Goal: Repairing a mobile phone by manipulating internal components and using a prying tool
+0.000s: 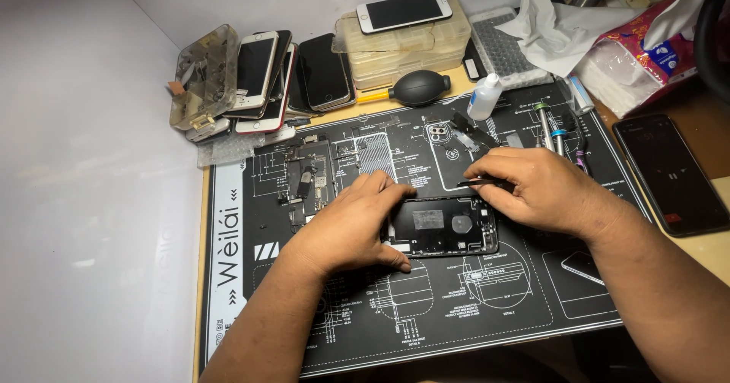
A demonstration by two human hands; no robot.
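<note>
An opened black phone housing [445, 227] lies flat on the black printed work mat [456, 307], its inside facing up. My left hand [353, 227] grips the housing's left end, thumb along its near edge. My right hand [544, 189] rests at the housing's upper right corner and pinches black tweezers [483, 183], whose tips point left over the housing's top edge. Small removed phone parts [312, 178] lie on the mat just beyond my left hand.
Several phones [281, 75] are stacked at the back left beside a clear plastic box [201, 75]. Behind are stacked parts trays [403, 45] with a white phone on top, a black air blower [418, 88], a small white bottle [484, 98], screwdrivers [549, 128], tissues [563, 26]. A dark phone [669, 174] lies right.
</note>
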